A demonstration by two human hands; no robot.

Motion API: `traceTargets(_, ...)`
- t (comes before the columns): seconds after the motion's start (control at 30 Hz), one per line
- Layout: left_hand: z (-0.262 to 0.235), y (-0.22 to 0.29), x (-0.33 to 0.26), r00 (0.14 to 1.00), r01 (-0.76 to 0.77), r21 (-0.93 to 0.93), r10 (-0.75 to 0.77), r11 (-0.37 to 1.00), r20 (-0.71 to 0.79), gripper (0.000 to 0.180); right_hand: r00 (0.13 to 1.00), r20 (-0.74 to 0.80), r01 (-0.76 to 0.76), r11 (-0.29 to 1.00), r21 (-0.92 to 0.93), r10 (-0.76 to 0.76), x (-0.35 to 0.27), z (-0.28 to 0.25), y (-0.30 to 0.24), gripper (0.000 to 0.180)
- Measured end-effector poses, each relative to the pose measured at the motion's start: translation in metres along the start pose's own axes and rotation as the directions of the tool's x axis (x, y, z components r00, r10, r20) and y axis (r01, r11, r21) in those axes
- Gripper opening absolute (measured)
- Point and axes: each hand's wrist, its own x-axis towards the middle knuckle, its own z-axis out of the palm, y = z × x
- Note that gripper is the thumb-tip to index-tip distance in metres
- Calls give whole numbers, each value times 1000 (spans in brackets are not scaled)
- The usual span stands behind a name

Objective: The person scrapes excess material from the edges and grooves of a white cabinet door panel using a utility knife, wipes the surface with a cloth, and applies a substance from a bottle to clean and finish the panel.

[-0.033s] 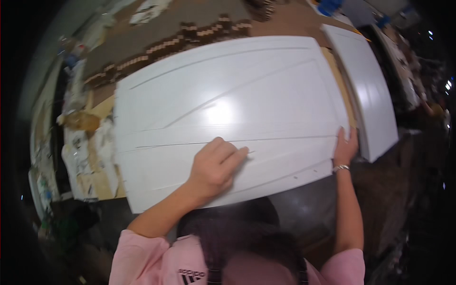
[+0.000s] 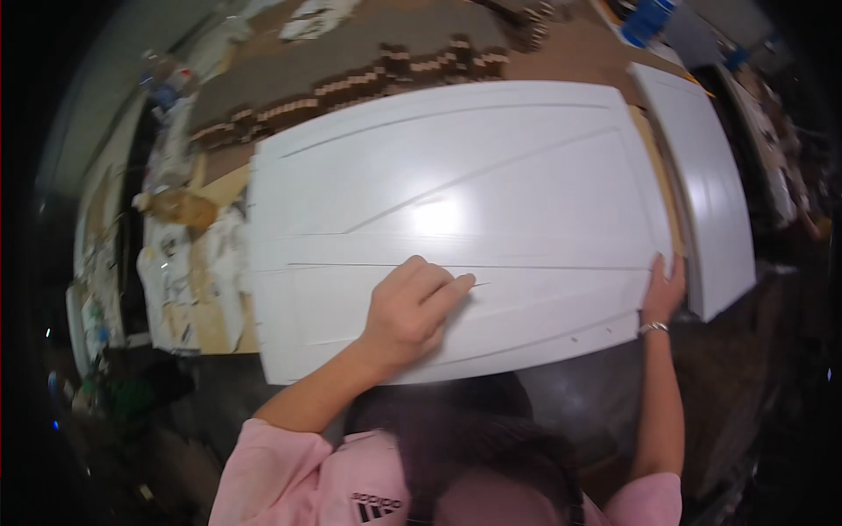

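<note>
My left hand (image 2: 408, 311) is curled above the near half of a white panel (image 2: 535, 210), thumb side to the right. A thin dark line (image 2: 481, 283) shows just past its fingertips; I cannot tell whether I am pinching something or whether it is a mark. My right hand (image 2: 664, 289), a bracelet (image 2: 653, 328) at its wrist, is at the panel's right edge, fingers parted; whether they grip is hard to make out, as the underside is hidden.

The panel lies flat before me, its long axis running left to right, right end slightly farther away. Glare washes out its middle, and my left forearm covers part of the near edge.

Close by on the right, a second white panel (image 2: 706, 197) points near to far. Brown strips (image 2: 355, 88) line the far side of the surface (image 2: 579, 57). At left, an amber bottle (image 2: 182, 209) lies near white sheets (image 2: 167, 272); the outer rim fades to black.
</note>
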Motion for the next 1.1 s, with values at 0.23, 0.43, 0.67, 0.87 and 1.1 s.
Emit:
traceTargets(0.23, -158, -102, -146, 620, 716, 186, -490, 673, -613, 25, 998, 39, -48, 986, -158, 55, 5, -16, -2, 50)
traceTargets(0.43, -222, -179, -284, 448, 893, 333, -544, 302, -709, 25, 996, 70, -58, 996, -61, 62, 8, -2, 2, 50)
traceTargets(0.67, -193, -195, -214, 509, 856, 413, -641, 311, -574, 39, 997, 59, -39, 991, -129, 47, 9, -13, -1, 46)
traceTargets(0.87, -162, -221, -172, 511, 807, 577, -638, 126, -576, 41, 998, -16, 67, 996, -58, -68, 9, -10, 8, 41)
traceTargets(1.1, -197, -139, -117, 673, 605, -230, -644, 762, -365, 31, 999, -11, -41, 984, -173, 40, -5, 2, -20, 41)
